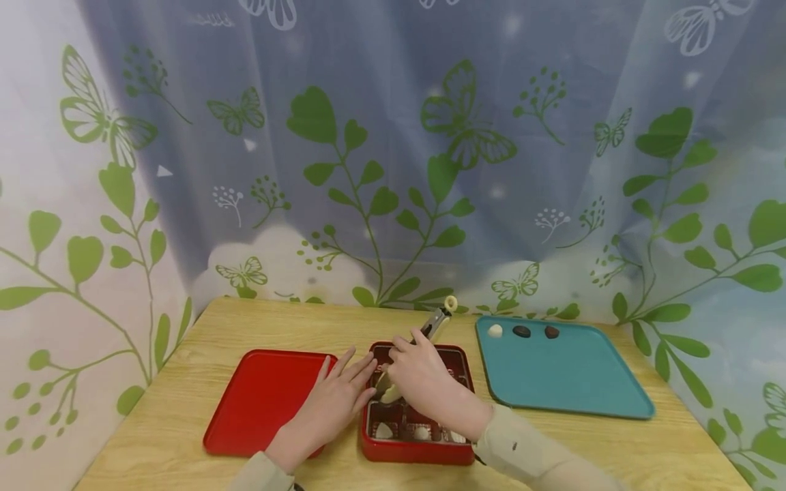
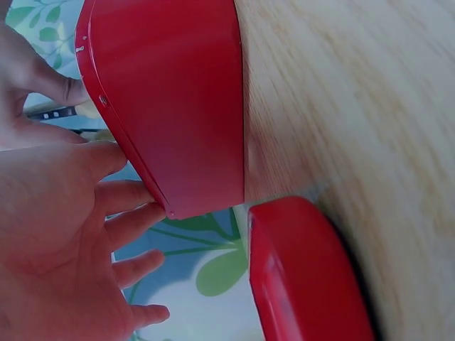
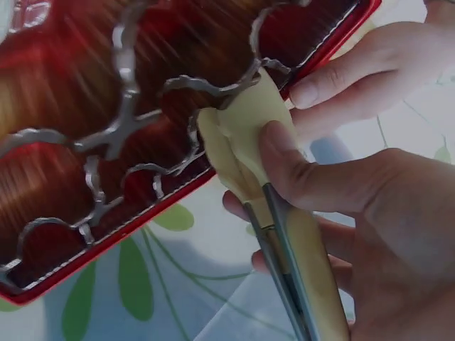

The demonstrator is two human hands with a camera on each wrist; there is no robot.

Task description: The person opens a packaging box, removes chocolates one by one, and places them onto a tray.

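— Tongs [image 1: 410, 360] with cream tips: who has them?
— The right hand [image 1: 420, 378]; its thumb and fingers [image 3: 298, 174] are curled round the handles, and the closed tips sit at the near left edge of the red compartment box [image 1: 457, 451]. Whether anything is pinched between the tips, I cannot tell.
— And the other hand?
— The left hand [image 1: 334, 399] lies flat, fingers straight and spread, fingertips touching the box's left wall.
— What's inside the box?
— Wavy metal dividers [image 3: 121, 135]; pale pieces lie in the front row of compartments [image 1: 402, 431].
— Around it?
— A red lid or tray [image 1: 258, 399] just left of it on the wooden table [image 1: 184, 436], and a teal tray [image 1: 571, 382] to the right holding one white [image 1: 495, 331] and two dark pieces [image 1: 522, 331] along its far edge.
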